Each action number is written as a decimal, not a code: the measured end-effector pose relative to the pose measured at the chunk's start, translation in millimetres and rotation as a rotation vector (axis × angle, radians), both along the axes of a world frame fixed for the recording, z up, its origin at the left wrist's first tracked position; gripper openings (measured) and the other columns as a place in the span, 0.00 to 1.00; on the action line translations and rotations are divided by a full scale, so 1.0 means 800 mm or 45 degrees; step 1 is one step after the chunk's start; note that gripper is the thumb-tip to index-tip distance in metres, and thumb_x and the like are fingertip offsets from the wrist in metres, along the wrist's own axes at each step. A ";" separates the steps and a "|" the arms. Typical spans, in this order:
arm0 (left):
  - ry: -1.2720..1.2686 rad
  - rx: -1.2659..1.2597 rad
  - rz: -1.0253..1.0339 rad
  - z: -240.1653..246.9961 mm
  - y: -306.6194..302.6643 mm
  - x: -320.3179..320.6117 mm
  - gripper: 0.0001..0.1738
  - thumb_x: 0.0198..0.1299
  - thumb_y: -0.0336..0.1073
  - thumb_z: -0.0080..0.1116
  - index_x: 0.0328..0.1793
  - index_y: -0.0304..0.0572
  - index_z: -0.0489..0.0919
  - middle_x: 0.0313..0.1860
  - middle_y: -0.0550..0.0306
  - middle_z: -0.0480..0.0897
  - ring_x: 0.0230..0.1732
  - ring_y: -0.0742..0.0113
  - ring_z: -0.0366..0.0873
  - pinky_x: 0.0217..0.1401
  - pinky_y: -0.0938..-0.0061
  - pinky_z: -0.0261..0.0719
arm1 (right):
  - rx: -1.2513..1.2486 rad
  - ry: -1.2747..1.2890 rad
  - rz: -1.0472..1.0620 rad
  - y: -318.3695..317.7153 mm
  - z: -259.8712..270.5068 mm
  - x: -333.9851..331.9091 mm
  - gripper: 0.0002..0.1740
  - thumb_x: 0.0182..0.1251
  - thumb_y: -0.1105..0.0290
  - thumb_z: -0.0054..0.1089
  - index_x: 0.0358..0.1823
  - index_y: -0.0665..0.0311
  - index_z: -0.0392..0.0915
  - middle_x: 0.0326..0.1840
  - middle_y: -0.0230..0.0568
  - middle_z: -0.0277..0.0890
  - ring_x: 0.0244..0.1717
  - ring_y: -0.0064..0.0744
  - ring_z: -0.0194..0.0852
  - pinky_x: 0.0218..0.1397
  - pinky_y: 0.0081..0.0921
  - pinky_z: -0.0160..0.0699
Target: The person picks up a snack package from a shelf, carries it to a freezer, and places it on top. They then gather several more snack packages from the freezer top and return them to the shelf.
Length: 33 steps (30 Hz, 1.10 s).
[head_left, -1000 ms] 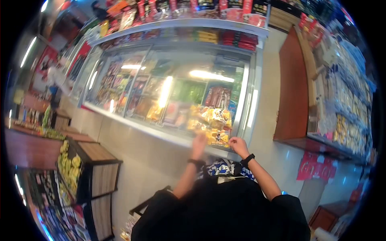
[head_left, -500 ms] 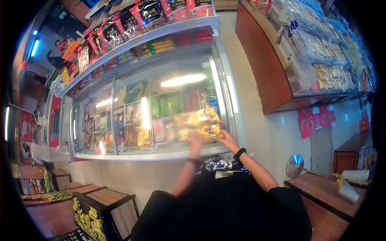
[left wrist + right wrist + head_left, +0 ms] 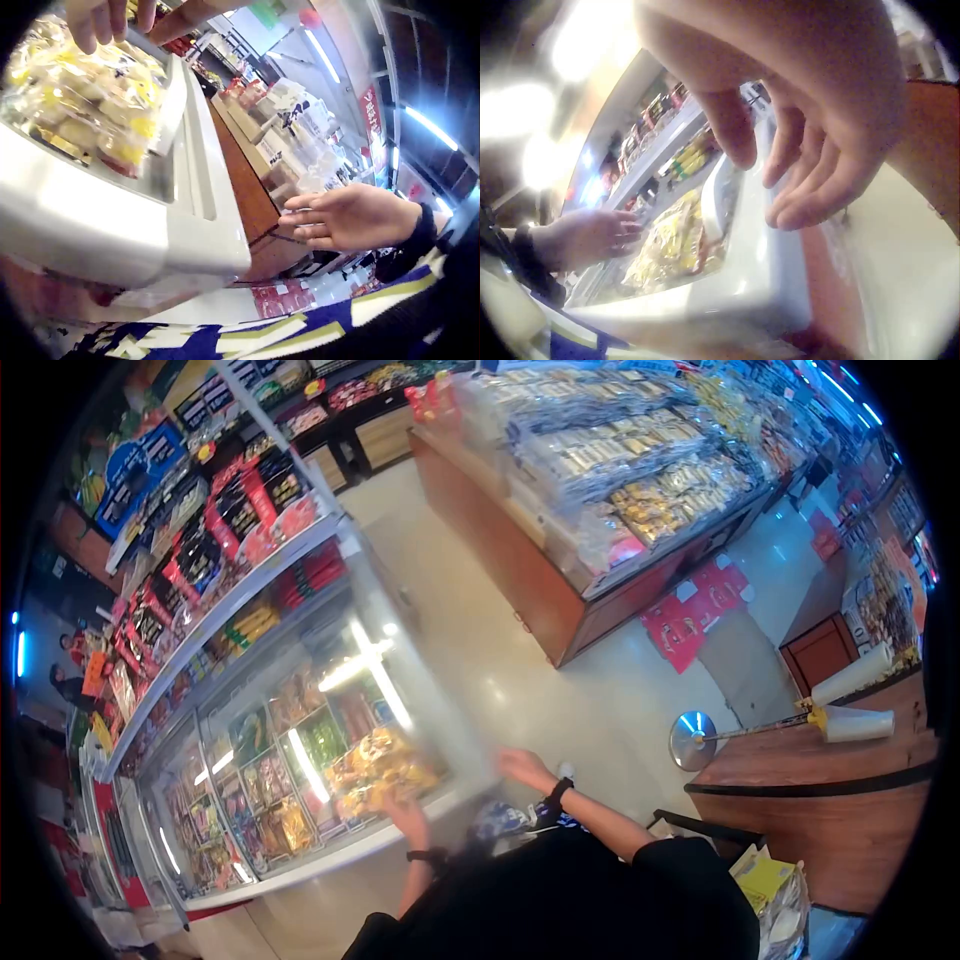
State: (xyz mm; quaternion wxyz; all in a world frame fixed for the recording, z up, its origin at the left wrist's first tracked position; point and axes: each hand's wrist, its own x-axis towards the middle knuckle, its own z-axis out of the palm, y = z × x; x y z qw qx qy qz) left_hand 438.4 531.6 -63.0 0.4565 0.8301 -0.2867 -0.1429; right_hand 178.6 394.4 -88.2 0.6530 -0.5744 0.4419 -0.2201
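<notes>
My left hand (image 3: 407,818) is over the near rim of a chest freezer (image 3: 350,847), beside clear bags with yellow print (image 3: 375,770). In the left wrist view, the loosely bent fingers (image 3: 118,19) of that hand hang above the bags (image 3: 97,97), holding nothing. Past the freezer's right-hand corner is my right hand (image 3: 525,768), over the floor side. Its fingers are relaxed and slightly apart in the right wrist view, with nothing between them. The bags lie at the freezer's near right end.
A shelf of red and black packets (image 3: 225,520) runs above the freezer's back. Across the aisle floor (image 3: 440,550) stands a wooden display stand (image 3: 500,540) heaped with packaged goods. To the right are a wooden counter (image 3: 800,800) and a cart or basket with a yellow-green package (image 3: 762,882).
The head view has turned right, so the freezer sits further left. My right hand has moved from beside the yellow bags to outside the freezer's corner. The left hand stays near the bags.
</notes>
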 end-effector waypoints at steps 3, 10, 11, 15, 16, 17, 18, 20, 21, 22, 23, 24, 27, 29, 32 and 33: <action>0.060 -0.098 -0.002 0.015 -0.042 -0.076 0.22 0.59 0.24 0.52 0.62 0.32 0.71 0.55 0.47 0.77 0.57 0.59 0.75 0.58 0.68 0.72 | 0.122 0.080 -0.147 -0.023 0.033 -0.094 0.14 0.69 0.61 0.57 0.49 0.59 0.82 0.37 0.27 0.82 0.35 0.21 0.77 0.40 0.22 0.77; 0.714 0.000 -0.720 -0.020 -0.178 -0.233 0.14 0.64 0.31 0.53 0.55 0.36 0.78 0.43 0.53 0.82 0.46 0.62 0.79 0.53 0.70 0.75 | 0.088 0.001 -0.651 -0.034 0.039 -0.296 0.10 0.66 0.72 0.55 0.45 0.63 0.83 0.35 0.33 0.83 0.34 0.20 0.78 0.36 0.17 0.75; 0.756 0.072 -0.827 0.006 -0.201 -0.264 0.13 0.64 0.29 0.50 0.54 0.36 0.77 0.43 0.53 0.82 0.46 0.65 0.79 0.51 0.72 0.76 | 0.128 0.019 -0.723 -0.035 0.029 -0.321 0.10 0.66 0.72 0.55 0.44 0.62 0.83 0.35 0.33 0.83 0.33 0.19 0.78 0.36 0.17 0.74; 0.706 0.066 -1.263 0.003 -0.284 -0.353 0.11 0.65 0.28 0.49 0.51 0.37 0.77 0.44 0.56 0.82 0.45 0.69 0.79 0.50 0.75 0.76 | 0.036 0.076 -0.811 -0.037 -0.031 -0.392 0.10 0.64 0.70 0.58 0.44 0.63 0.83 0.34 0.32 0.83 0.32 0.19 0.77 0.36 0.17 0.74; 0.667 0.060 -1.353 0.006 -0.307 -0.372 0.11 0.66 0.29 0.49 0.51 0.37 0.77 0.43 0.57 0.82 0.46 0.69 0.79 0.50 0.75 0.76 | 0.044 0.127 -0.833 -0.041 -0.046 -0.405 0.10 0.65 0.70 0.58 0.44 0.63 0.83 0.34 0.32 0.83 0.33 0.19 0.78 0.36 0.17 0.74; 0.629 0.051 -1.442 0.019 -0.331 -0.393 0.10 0.66 0.29 0.50 0.51 0.38 0.77 0.43 0.57 0.82 0.46 0.70 0.78 0.51 0.75 0.76 | 0.052 0.178 -0.854 -0.046 -0.067 -0.418 0.10 0.65 0.70 0.57 0.44 0.63 0.83 0.34 0.32 0.83 0.33 0.19 0.78 0.36 0.17 0.74; 0.804 0.135 -1.352 0.044 -0.353 -0.421 0.10 0.66 0.29 0.50 0.51 0.38 0.77 0.43 0.58 0.82 0.47 0.70 0.78 0.50 0.76 0.76 | 0.059 0.232 -0.873 -0.056 -0.078 -0.429 0.10 0.65 0.70 0.57 0.44 0.63 0.83 0.35 0.32 0.83 0.33 0.19 0.78 0.36 0.17 0.74; 0.787 0.181 -1.373 0.039 -0.401 -0.457 0.11 0.66 0.29 0.50 0.52 0.39 0.77 0.45 0.59 0.81 0.47 0.71 0.77 0.49 0.76 0.76 | 0.269 -0.002 -1.017 -0.081 -0.059 -0.442 0.11 0.66 0.70 0.56 0.44 0.64 0.83 0.36 0.34 0.84 0.34 0.20 0.78 0.38 0.18 0.75; 0.754 0.114 -1.361 0.033 -0.424 -0.474 0.11 0.66 0.29 0.50 0.52 0.39 0.77 0.46 0.58 0.80 0.47 0.72 0.77 0.49 0.76 0.76 | 0.374 -0.116 -1.084 -0.092 -0.049 -0.447 0.11 0.66 0.70 0.55 0.44 0.64 0.83 0.36 0.34 0.84 0.35 0.21 0.79 0.39 0.18 0.75; 0.725 0.048 -1.346 0.027 -0.450 -0.493 0.11 0.66 0.28 0.50 0.53 0.39 0.77 0.46 0.58 0.80 0.47 0.72 0.77 0.49 0.76 0.76 | 0.357 -0.104 -1.065 -0.109 -0.040 -0.452 0.12 0.66 0.70 0.54 0.45 0.65 0.83 0.37 0.35 0.84 0.35 0.21 0.79 0.39 0.19 0.76; 0.700 -0.015 -1.324 0.020 -0.475 -0.512 0.12 0.65 0.28 0.50 0.53 0.39 0.77 0.47 0.58 0.80 0.47 0.72 0.77 0.49 0.76 0.76 | 0.343 -0.088 -1.043 -0.129 -0.031 -0.458 0.12 0.66 0.70 0.54 0.45 0.65 0.83 0.37 0.36 0.84 0.36 0.22 0.79 0.40 0.19 0.76; 0.667 -0.092 -1.302 0.016 -0.502 -0.529 0.13 0.65 0.28 0.50 0.55 0.40 0.76 0.48 0.57 0.79 0.49 0.70 0.76 0.52 0.73 0.76 | 0.337 -0.067 -1.018 -0.147 -0.028 -0.468 0.12 0.67 0.70 0.53 0.45 0.66 0.83 0.38 0.37 0.84 0.36 0.23 0.80 0.41 0.20 0.76; 0.551 -0.205 -1.195 0.028 -0.574 -0.570 0.16 0.65 0.26 0.49 0.59 0.41 0.73 0.54 0.53 0.77 0.55 0.64 0.75 0.58 0.69 0.75 | 0.031 0.264 -0.772 -0.227 -0.037 -0.499 0.13 0.67 0.70 0.52 0.45 0.66 0.83 0.38 0.38 0.84 0.37 0.24 0.80 0.42 0.20 0.77; 0.552 -0.243 -1.102 0.029 -0.618 -0.587 0.20 0.62 0.27 0.51 0.61 0.36 0.71 0.58 0.45 0.75 0.61 0.52 0.72 0.65 0.63 0.69 | -0.062 0.287 -0.689 -0.285 -0.035 -0.517 0.13 0.66 0.70 0.52 0.45 0.66 0.83 0.38 0.37 0.84 0.36 0.24 0.80 0.41 0.20 0.77; 0.412 -0.135 -0.975 0.047 -0.689 -0.600 0.26 0.58 0.29 0.55 0.65 0.37 0.67 0.66 0.42 0.66 0.69 0.47 0.63 0.73 0.62 0.60 | -0.104 0.254 -0.686 -0.381 -0.024 -0.544 0.13 0.67 0.69 0.53 0.46 0.65 0.83 0.38 0.36 0.84 0.36 0.24 0.79 0.41 0.20 0.76; 0.357 -0.048 -0.938 0.053 -0.700 -0.606 0.29 0.57 0.30 0.56 0.66 0.38 0.66 0.69 0.42 0.63 0.72 0.46 0.60 0.76 0.62 0.58 | -0.123 0.222 -0.700 -0.408 -0.008 -0.547 0.13 0.67 0.68 0.53 0.46 0.65 0.83 0.38 0.36 0.84 0.35 0.23 0.79 0.41 0.20 0.76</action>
